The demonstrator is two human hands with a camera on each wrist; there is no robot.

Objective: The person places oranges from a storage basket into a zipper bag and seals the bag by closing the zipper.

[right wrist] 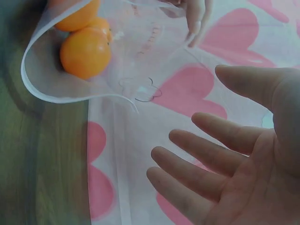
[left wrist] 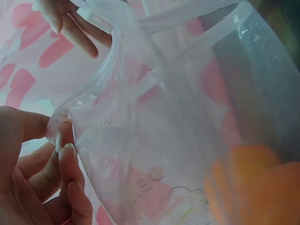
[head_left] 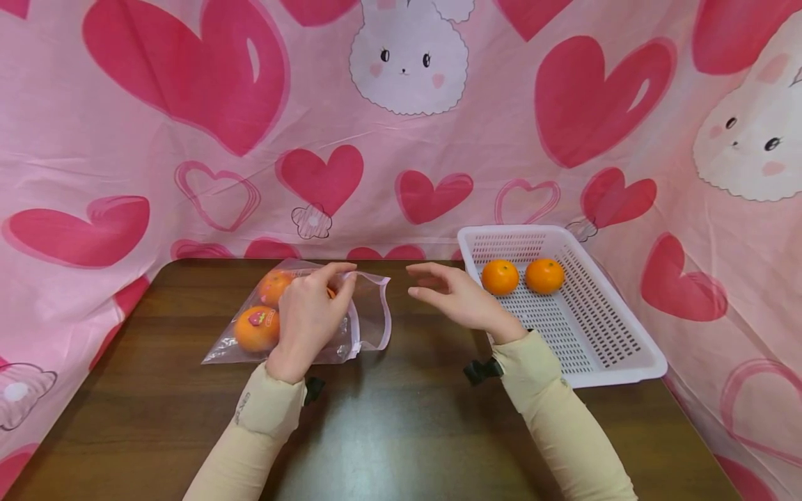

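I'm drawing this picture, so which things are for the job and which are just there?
Seem part of the job:
left hand, pinching the clear bag
bagged oranges
right hand, open
white basket
two basket oranges

Just there:
pink heart cloth
brown table

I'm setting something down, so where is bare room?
Free: the brown wooden table between the beige fabric sleeves, and left of the clear plastic bag. Crowded: that bag, holding round orange fruits, and the back of the white perforated plastic basket, with two more.
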